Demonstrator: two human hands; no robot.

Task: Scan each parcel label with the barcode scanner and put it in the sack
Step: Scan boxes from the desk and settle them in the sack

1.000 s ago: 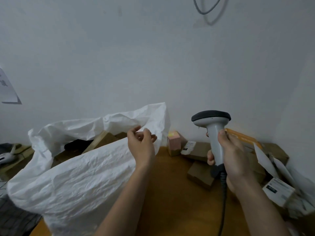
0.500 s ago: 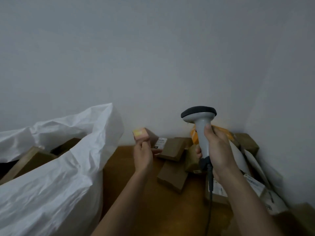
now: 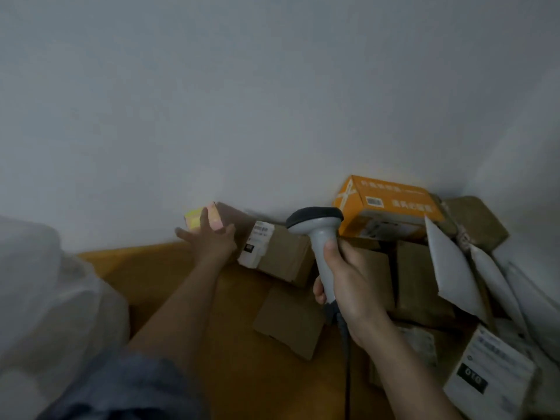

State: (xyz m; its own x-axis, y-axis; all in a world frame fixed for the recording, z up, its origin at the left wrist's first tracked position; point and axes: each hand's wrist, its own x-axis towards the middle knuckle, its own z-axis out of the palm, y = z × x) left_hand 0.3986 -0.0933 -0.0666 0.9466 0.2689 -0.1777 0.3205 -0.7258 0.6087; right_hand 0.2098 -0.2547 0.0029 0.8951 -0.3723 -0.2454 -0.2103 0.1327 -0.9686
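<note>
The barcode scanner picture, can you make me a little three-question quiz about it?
1. True or false: the right hand grips the barcode scanner.
2. The left hand reaches toward: A) the small pink and yellow box, B) the orange box, C) the white sack.
3. Fill in: the parcels lie on a ____ table.

Key: 1 true; 2 A; 3 wooden.

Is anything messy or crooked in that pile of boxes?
Yes. The parcels are jumbled: white mailer bags lean tilted against brown boxes at the right, and a small brown box lies askew on the table. Nothing looks torn or spilled.
</note>
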